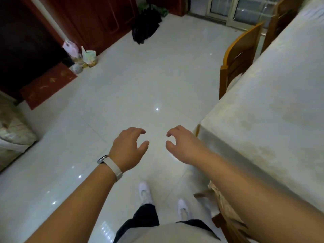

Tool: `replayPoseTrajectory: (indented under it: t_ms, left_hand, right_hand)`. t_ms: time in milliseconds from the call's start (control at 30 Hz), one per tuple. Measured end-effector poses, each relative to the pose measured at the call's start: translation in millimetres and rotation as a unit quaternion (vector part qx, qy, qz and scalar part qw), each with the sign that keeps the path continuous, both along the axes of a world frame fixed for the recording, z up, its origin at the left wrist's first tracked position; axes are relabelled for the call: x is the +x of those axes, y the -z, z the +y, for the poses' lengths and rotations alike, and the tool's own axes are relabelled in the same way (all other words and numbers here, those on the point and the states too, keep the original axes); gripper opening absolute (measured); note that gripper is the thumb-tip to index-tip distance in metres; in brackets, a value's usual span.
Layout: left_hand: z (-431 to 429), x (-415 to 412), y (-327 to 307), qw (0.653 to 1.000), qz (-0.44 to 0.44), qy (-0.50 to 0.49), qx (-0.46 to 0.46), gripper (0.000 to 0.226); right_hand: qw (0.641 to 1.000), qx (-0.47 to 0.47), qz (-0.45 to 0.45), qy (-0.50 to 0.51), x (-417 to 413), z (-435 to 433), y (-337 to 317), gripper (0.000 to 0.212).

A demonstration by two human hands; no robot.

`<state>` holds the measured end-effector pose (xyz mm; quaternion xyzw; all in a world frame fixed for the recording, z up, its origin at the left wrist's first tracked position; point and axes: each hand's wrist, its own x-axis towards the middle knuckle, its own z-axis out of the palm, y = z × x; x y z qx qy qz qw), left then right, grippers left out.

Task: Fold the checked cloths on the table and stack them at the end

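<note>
Both forearms reach over the pale floor (140,85), the left grip (128,149) and right grip (184,146) loosely curled, grasping nothing. Just right of the right grip is the corner of the covered desk (263,111) (wide open floor ahead and to the left). I cannot tell where the checked cloths lie.

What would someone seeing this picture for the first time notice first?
Two empty hands, the left hand with a pale wristband and the right hand, hover with fingers loosely curled over the glossy white tiled floor, lower middle. Along the right runs a long table under a cream tablecloth. A dark red doormat lies upper left.
</note>
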<state>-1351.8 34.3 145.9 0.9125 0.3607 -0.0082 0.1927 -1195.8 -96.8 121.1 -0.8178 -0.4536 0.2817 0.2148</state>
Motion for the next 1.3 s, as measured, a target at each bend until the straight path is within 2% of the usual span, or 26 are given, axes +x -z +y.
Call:
replayPoseTrajectory:
  t_ms: [200,433,667,967,1300]
  left_hand:
    - [74.3,22.0,12.4,0.999,-0.016,0.038,-0.021,0.039]
    - [204.4,42.2,18.1,0.995,-0.032,0.078,-0.046,0.039]
    - [310.9,67.7,10.2,0.991,-0.040,0.120,-0.048,0.039]
    - [354.1,119.7,14.8,0.980,-0.052,0.180,-0.067,0.036]
    - [385.6,223.3,25.1,0.980,-0.017,0.194,-0.050,0.037]
  right_hand:
    - [0.999,-0.031,-0.018,0.028,14.7,60.5,2.4,0.038]
    - [0.995,-0.066,-0.037,0.058,26.0,176.4,-10.4,0.040]
    - [0.989,-0.065,-0.079,0.110,36.7,259.5,-24.6,0.039]
    - [0.975,-0.079,-0.110,0.176,68.2,279.6,-30.2,0.042]
    - [0.976,-0.060,-0.061,0.199,159.8,310.4,5.5,0.042]
